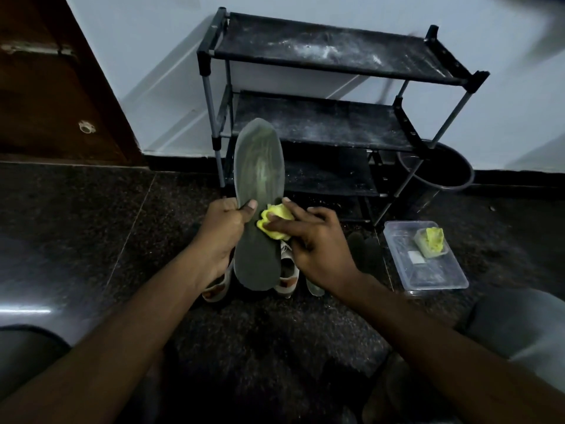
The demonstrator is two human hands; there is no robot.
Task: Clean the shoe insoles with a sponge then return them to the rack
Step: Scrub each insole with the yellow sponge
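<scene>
Both forearms [153, 316] reach forward from the bottom of the view, over a dark speckled floor [76, 224].

Hands: my left hand [224, 223] is clamped on the insole [260, 166], gripping its left edge about mid-length with the thumb laid across the face. My right hand [318, 243] pinches a crumpled yellow sponge [275, 221] and presses it against the same face, just beside the left thumb. The two hands are close together, with the insole between them.

Task item: the insole is held off the floor, in front of the rack [321, 120] and above a pair of shoes [287, 270]. Its long axis runs away from me. The near end hangs low between my wrists, and the far end points up toward the rack's middle shelf. Pale streaks show on the far half.

Assessment: wiping is in progress. The stroke should follow the long axis, outward from the sponge toward the far end, while the left hand steadies the insole. The rack lies straight ahead along that axis, so the return is a short forward reach.

Other items: a clear container [428, 270] on the floor to my right holds a second yellow piece [431, 241], and a dark bucket [440, 166] stands beside the rack.
</scene>
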